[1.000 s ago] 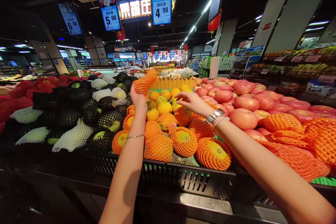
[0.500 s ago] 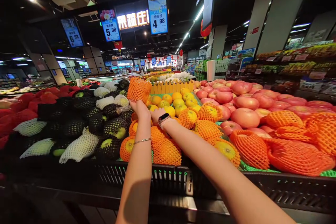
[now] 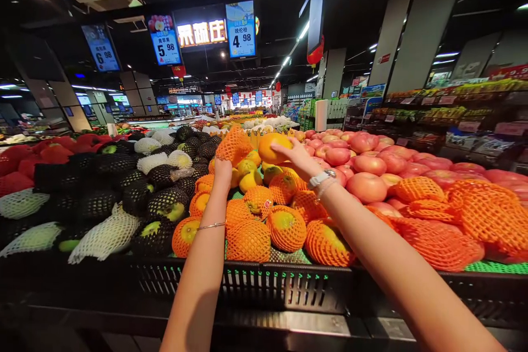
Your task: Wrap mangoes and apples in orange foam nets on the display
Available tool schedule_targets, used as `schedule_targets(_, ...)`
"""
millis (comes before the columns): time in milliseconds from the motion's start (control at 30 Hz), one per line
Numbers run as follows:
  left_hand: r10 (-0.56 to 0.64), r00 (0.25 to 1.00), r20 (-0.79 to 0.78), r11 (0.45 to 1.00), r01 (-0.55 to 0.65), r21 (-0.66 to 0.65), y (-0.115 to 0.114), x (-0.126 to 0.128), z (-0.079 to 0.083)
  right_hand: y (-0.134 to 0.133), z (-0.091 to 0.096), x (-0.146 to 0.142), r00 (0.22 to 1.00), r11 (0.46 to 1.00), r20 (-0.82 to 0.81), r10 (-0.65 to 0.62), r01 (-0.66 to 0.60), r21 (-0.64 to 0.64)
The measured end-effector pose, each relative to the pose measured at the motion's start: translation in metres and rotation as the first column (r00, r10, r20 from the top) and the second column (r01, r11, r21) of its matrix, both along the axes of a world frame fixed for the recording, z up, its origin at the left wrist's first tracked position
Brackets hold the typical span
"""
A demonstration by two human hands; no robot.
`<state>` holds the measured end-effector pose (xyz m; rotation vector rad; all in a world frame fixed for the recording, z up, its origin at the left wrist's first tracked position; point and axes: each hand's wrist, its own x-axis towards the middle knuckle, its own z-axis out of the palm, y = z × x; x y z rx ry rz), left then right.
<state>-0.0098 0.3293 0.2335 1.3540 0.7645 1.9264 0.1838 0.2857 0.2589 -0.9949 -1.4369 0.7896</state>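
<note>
An orange foam net sleeve is gripped by my left hand above the pile, its fingers mostly hidden behind the net. To its right, my right hand holds a bare orange, thumb across its near side. The orange is raised close beside the net. Below both hands lie several bare oranges and oranges in orange nets, such as a netted orange near the front. Whether the net in my left hand contains a fruit cannot be seen.
Green fruit in black and white nets lies at left. Red apples are heaped at right, with net-wrapped fruit in front. A black slatted crate edge runs along the front. Price screens hang overhead.
My right hand has come up out of the oranges and moved right, now with a bare orange. My left hand still grips the net, now more tilted. The view has shifted slightly.
</note>
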Motion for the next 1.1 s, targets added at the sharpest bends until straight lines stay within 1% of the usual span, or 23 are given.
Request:
schedule_targets(33,-0.013,0.999,-0.048,1.000,0.014,0.006,0.000,0.003,-0.001,-0.003,-0.004,0.010,0.973,0.996,-0.219,0.074,-0.085,-0.041)
schedule_targets(67,-0.020,0.996,-0.089,1.000,0.021,0.009,-0.001,0.006,-0.003,-0.006,-0.008,0.017,0.891,0.981,-0.430,0.142,-0.185,-0.058)
schedule_targets(100,-0.035,0.990,-0.137,0.999,0.036,0.004,-0.003,0.009,-0.004,-0.008,-0.010,0.023,0.781,0.960,-0.593,0.194,-0.275,-0.049)
schedule_targets(133,-0.062,0.978,-0.199,0.998,0.062,-0.010,-0.005,0.012,-0.006,-0.010,-0.012,0.028,0.682,0.941,-0.696,0.224,-0.337,-0.028)
schedule_targets(167,-0.088,0.960,-0.267,0.996,0.085,-0.022,-0.007,0.014,-0.007,-0.011,-0.013,0.031,0.597,0.926,-0.766,0.239,-0.377,-0.005)
schedule_targets(200,-0.117,0.933,-0.339,0.993,0.113,-0.030,-0.009,0.017,-0.009,-0.012,-0.013,0.032,0.527,0.916,-0.816,0.240,-0.400,0.011)
schedule_targets(267,-0.157,0.872,-0.464,0.986,0.167,-0.020,-0.015,0.021,-0.010,-0.012,-0.014,0.032,0.433,0.902,-0.871,0.232,-0.431,0.026)
schedule_targets(367,-0.138,0.798,-0.586,0.979,0.200,0.042,-0.025,0.028,-0.009,-0.009,-0.018,0.029,0.360,0.870,-0.907,0.219,-0.494,0.014)
schedule_targets(433,-0.110,0.777,-0.620,0.977,0.198,0.075,-0.032,0.031,-0.007,-0.006,-0.022,0.028,0.343,0.860,-0.916,0.206,-0.511,0.002)
schedule_targets(533,-0.084,0.777,-0.623,0.976,0.192,0.107,-0.038,0.036,-0.005,-0.003,-0.026,0.027,0.370,0.870,-0.904,0.215,-0.494,0.005)
schedule_targets(600,-0.073,0.779,-0.623,0.977,0.180,0.110,-0.040,0.038,-0.004,-0.003,-0.028,0.027,0.426,0.883,-0.873,0.236,-0.469,0.010)
schedule_targets(767,-0.083,0.799,-0.596,0.982,0.167,0.087,-0.040,0.042,-0.004,-0.010,-0.031,0.024,0.683,0.933,-0.695,0.224,-0.356,-0.049)
schedule_targets(867,-0.080,0.800,-0.595,0.983,0.161,0.084,-0.041,0.043,-0.004,-0.010,-0.034,0.022,0.808,0.956,-0.561,0.181,-0.278,-0.093)
schedule_targets(933,-0.082,0.805,-0.588,0.983,0.162,0.085,-0.043,0.043,-0.004,-0.008,-0.035,0.023,0.877,0.969,-0.453,0.162,-0.228,-0.095)
schedule_targets(1000,-0.103,0.818,-0.565,0.983,0.172,0.071,-0.044,0.044,-0.003,-0.005,-0.037,0.025,0.921,0.975,-0.350,0.174,-0.211,-0.071)
schedule_targets(1100,-0.165,0.821,-0.546,0.978,0.207,0.016,-0.046,0.045,-0.003,-0.001,-0.037,0.030,0.946,0.972,-0.233,0.226,-0.236,-0.015)
